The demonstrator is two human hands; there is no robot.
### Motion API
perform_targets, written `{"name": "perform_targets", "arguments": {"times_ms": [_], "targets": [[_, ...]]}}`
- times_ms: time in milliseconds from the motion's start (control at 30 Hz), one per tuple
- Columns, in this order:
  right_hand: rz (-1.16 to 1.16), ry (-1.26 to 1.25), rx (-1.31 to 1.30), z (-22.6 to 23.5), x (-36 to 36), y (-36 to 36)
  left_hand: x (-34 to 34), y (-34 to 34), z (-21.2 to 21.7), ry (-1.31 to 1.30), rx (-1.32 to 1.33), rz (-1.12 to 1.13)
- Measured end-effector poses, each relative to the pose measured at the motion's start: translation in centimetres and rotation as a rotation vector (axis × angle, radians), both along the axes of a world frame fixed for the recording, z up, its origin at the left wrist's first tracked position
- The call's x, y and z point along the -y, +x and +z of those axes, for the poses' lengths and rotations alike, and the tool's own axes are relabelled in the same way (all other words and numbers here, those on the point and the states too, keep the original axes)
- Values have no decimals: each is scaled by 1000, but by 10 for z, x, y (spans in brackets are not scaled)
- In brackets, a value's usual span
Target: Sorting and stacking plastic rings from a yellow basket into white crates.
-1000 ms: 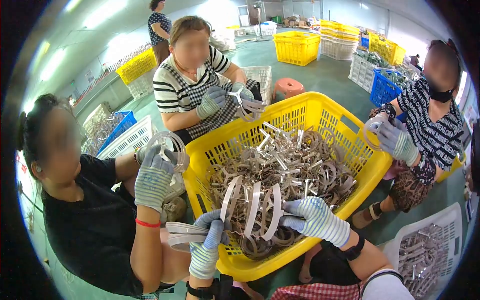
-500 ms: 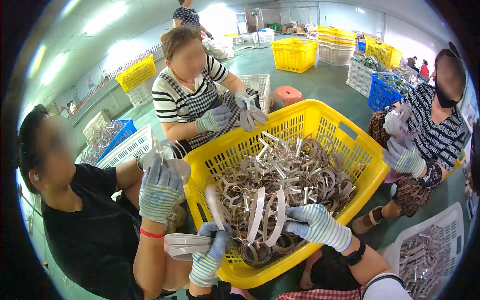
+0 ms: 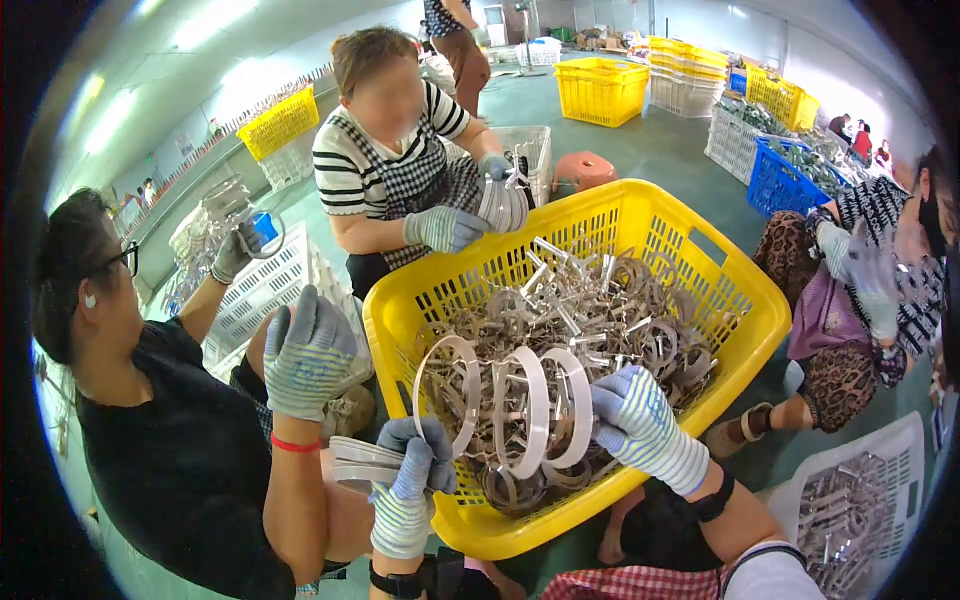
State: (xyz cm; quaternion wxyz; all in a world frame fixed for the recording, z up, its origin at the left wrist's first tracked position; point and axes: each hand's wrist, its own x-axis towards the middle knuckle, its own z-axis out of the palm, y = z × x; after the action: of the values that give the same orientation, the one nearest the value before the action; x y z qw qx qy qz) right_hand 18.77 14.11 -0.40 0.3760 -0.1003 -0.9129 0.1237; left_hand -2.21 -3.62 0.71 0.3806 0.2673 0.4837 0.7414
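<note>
Both my hands wear striped, blue-palmed gloves. My left hand (image 3: 412,485) is closed round a stack of flat grey rings (image 3: 365,460), and its fingertips also touch the lower edge of an upright ring (image 3: 470,395). Two more upright grey rings (image 3: 522,412) hang in a row to its right. My right hand (image 3: 645,425) is closed on the edge of the rightmost ring (image 3: 578,408); its fingertips are partly hidden. Below and behind lies a tangled heap of grey rings and short shiny metal tubes (image 3: 570,310), inside a yellow plastic basket (image 3: 745,325).
A co-worker on the left raises a gloved hand (image 3: 310,360) close to my left hand. Across the basket another person holds a bundle of grey rings (image 3: 503,205); a third sits at right. A white crate (image 3: 905,455) of metal parts stands at lower right. A pink stool (image 3: 585,172) stands behind.
The upright rings now stand more apart, and the left one is no longer blurred. My right hand has shifted slightly right. The left co-worker's other hand has moved away toward the crates behind.
</note>
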Motion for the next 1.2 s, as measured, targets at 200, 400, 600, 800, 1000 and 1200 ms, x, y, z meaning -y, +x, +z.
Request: {"name": "perform_targets", "arguments": {"times_ms": [200, 400, 600, 800, 1000, 1200], "targets": [[-31, 9, 79, 4, 0, -2, 7, 0, 0, 19, -40, -23], [-16, -76, 155, 2, 1, -2, 10, 1, 6, -87, -104, -74], [-52, -117, 267, 5, 3, 0, 6, 0, 2, -185, -309, -51], [-27, -170, 198, -2, -1, 5, -1, -1, -5, -137, -566, -36], [55, -362, 123, -14, -3, 10, -8, -4, -15, -103, -736, 78], [31, -472, 141, -6, 0, 10, -6, -9, -22, -45, -734, 111]]}}
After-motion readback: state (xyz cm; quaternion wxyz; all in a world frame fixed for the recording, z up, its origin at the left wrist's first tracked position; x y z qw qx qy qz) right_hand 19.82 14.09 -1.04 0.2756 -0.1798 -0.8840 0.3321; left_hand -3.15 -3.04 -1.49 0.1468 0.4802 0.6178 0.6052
